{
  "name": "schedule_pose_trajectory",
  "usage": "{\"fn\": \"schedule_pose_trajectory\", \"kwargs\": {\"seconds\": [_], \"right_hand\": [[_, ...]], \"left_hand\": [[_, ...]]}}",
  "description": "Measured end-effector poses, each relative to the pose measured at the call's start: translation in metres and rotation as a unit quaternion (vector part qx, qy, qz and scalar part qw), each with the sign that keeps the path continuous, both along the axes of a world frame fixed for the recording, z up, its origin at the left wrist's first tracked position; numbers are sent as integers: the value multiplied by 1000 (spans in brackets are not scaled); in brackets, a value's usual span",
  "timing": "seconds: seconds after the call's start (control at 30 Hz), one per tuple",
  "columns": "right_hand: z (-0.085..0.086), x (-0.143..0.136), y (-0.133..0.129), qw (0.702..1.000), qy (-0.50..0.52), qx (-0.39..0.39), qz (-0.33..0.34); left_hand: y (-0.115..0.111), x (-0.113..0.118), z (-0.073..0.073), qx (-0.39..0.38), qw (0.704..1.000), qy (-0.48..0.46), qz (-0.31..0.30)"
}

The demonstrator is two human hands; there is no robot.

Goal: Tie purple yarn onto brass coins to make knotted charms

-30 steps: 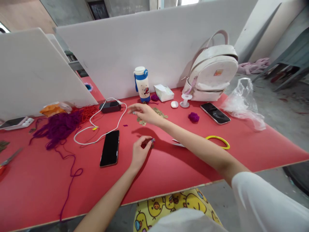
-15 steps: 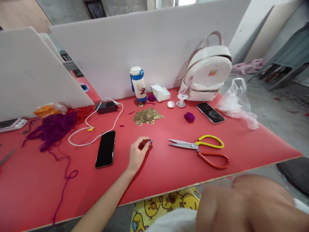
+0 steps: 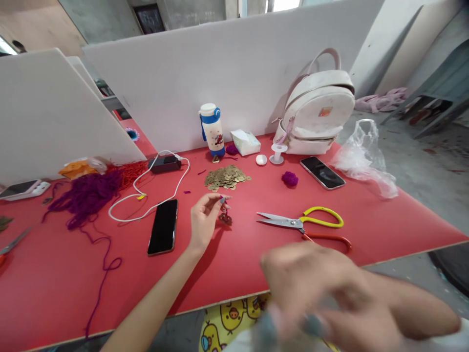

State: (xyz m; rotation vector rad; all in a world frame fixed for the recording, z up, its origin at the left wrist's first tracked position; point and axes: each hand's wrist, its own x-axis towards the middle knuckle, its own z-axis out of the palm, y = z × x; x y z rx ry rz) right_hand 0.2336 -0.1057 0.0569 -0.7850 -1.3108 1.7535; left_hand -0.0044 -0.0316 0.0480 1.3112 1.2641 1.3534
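Observation:
My left hand [image 3: 204,221] is closed in a pinch on a short piece of purple yarn, above the red table. From the yarn hangs a small cluster of what look like brown coins [image 3: 225,218]. Close to the camera, my right hand [image 3: 315,288] is smeared by motion, its fingers curled, and I cannot make out whether it holds anything. Behind it lie scissors [image 3: 291,222] with one yellow and one red handle, blades pointing left. A heap of brass coins with holes [image 3: 227,177] rests beyond my left hand.
A black phone [image 3: 163,227] and a white cable [image 3: 113,208] lie left, near tangled purple yarn [image 3: 91,195]. At the back stand a bottle [image 3: 212,131], a tissue pack [image 3: 246,143], a spool [image 3: 278,153] and a white backpack [image 3: 317,115]. A purple yarn ball [image 3: 290,179] lies right of the coins.
My left hand has risen slightly and moved left, bringing the hanging cluster into view. My right hand has come up from the lower right, over part of the red scissor handle.

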Motion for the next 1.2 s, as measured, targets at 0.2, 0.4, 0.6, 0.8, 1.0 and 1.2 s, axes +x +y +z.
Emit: {"fn": "schedule_pose_trajectory", "kwargs": {"seconds": [0.2,0.4,0.6,0.8,1.0,1.2], "right_hand": [[7,-35,29,936,-169,307,37],[-48,-33,45,923,-229,309,-31],[-47,-33,44,894,-256,368,-17],[-47,-35,46,887,-269,377,-5],[-47,-35,46,880,-286,378,-6],[-47,-34,47,880,-269,392,6]], "left_hand": [[32,10,32,104,994,7,-28],[97,26,47,164,985,30,-43],[167,26,44,197,978,71,11],[211,29,31,208,964,162,14],[207,72,16,197,918,266,-218],[152,153,-6,299,756,421,-403]]}}
